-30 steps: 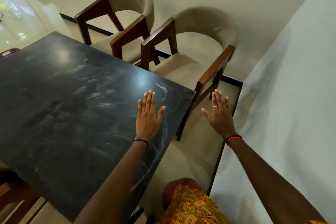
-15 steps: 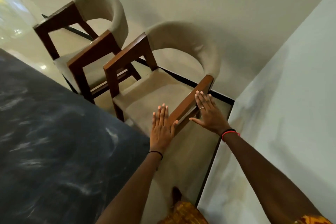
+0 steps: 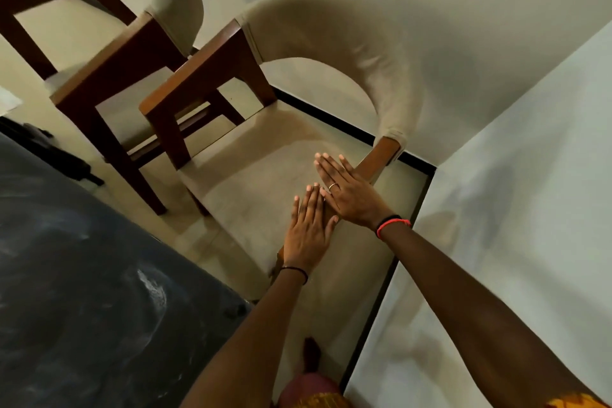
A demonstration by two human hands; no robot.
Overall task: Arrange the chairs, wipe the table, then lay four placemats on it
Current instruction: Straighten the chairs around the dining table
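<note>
No text, label, brand, number or sign can be read anywhere in the view.

Two chairs with brown wooden arms and curved beige backs stand side by side: the near chair (image 3: pixel 265 156) at centre frame, the far chair (image 3: pixel 109 53) at upper left. The dark, streaked tabletop (image 3: pixel 73 291) fills the lower left.
</note>
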